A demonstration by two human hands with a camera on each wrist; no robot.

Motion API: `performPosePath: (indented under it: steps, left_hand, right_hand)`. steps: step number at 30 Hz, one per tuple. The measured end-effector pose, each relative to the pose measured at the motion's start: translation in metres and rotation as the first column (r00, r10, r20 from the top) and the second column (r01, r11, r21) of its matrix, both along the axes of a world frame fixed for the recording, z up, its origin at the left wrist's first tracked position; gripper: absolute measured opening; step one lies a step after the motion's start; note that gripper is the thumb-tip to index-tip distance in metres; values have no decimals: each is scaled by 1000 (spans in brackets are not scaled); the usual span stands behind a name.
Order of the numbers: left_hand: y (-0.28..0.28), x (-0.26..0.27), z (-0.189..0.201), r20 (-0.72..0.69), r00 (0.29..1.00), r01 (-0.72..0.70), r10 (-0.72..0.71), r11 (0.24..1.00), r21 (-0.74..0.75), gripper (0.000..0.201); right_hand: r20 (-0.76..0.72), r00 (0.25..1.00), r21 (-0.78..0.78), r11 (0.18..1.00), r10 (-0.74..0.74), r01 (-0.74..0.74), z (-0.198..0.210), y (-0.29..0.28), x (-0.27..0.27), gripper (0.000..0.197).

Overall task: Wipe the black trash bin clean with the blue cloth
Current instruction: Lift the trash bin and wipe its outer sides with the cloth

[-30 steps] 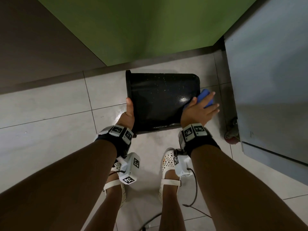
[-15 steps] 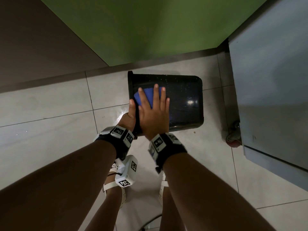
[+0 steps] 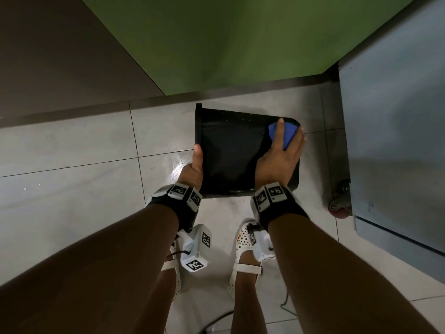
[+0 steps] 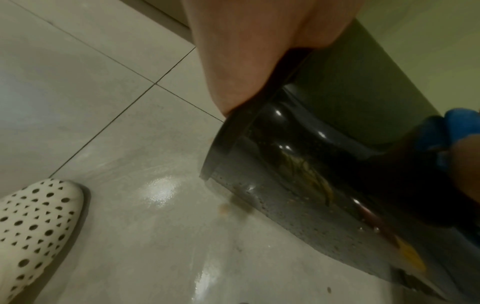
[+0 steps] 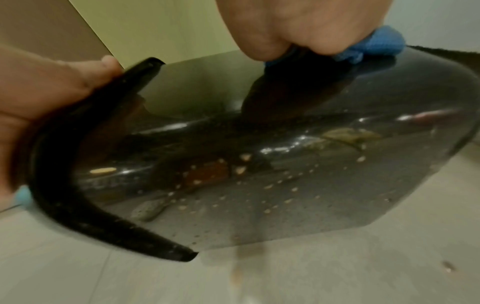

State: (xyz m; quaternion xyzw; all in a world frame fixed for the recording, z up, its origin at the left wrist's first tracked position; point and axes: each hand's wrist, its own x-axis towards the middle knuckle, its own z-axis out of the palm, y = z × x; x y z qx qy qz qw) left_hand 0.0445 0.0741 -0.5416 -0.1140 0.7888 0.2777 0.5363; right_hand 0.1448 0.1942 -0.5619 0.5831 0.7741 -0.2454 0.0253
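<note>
Most of the blue cloth (image 3: 284, 135) lies hidden under the right hand (image 3: 280, 155), so its fold cannot be told. The left hand (image 3: 193, 168) shows only a thumb; its fingers are behind the black trash bin (image 3: 231, 150) rim. The bin's opening faces away from the head view. The right wrist picture is blurred, and the specks on the bin wall there cannot be identified.

Pale tiled floor (image 3: 72, 179) carries two white perforated shoes (image 3: 243, 251), scattered crumbs (image 5: 448, 267), and a cabinet caster (image 3: 339, 203).
</note>
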Motion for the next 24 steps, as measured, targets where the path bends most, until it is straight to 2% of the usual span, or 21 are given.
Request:
performPosePath:
  steps: [4, 5, 7, 9, 11, 13, 15, 18, 21, 24]
  left_hand:
    - [-1, 0, -2, 10, 1000, 25, -25, 1000, 11, 118]
    - [0, 0, 0, 11, 1000, 24, -24, 1000, 9, 115]
    - [2, 0, 3, 1, 1000, 19, -19, 1000, 7, 94]
    - [2, 0, 4, -7, 1000, 8, -8, 1000, -3, 82]
    - [1, 1, 5, -33, 999, 9, -9, 1000, -7, 84]
    - [0, 0, 7, -32, 999, 24, -23, 1000, 4, 98]
    - [0, 0, 8, -8, 999, 46, -46, 999, 14, 105]
    - [1, 0, 10, -2, 1000, 30, -30, 999, 14, 88]
    - [1, 2, 7, -10, 1000, 9, -9, 1000, 6, 79]
    - [1, 4, 6, -54, 998, -16, 16, 1000, 4, 74]
  right_hand:
    - [7, 996, 120, 989, 86, -86, -2, -36, 2, 55]
    - [14, 992, 146, 981, 129, -129, -1, -46, 3, 53]
    - [-21, 971, 159, 960, 238, -231, 0, -62, 3, 50]
    - [-128, 920, 144, 925, 370, -352, 2, -66, 2, 44]
    - [-212, 847, 150, 873, 487, -464, -2, -54, 3, 38]
    - [-182, 833, 203, 849, 522, -488, -10, -33, 7, 35]
    - [-134, 879, 236, 876, 458, -421, -14, -11, 14, 36]
    - [-82, 970, 105, 970, 229, -220, -13, 11, 22, 39]
    - [-89, 994, 104, 993, 62, -53, -15, 11, 20, 38]
    - [-91, 996, 123, 992, -15, 26, -13, -9, 3, 42]
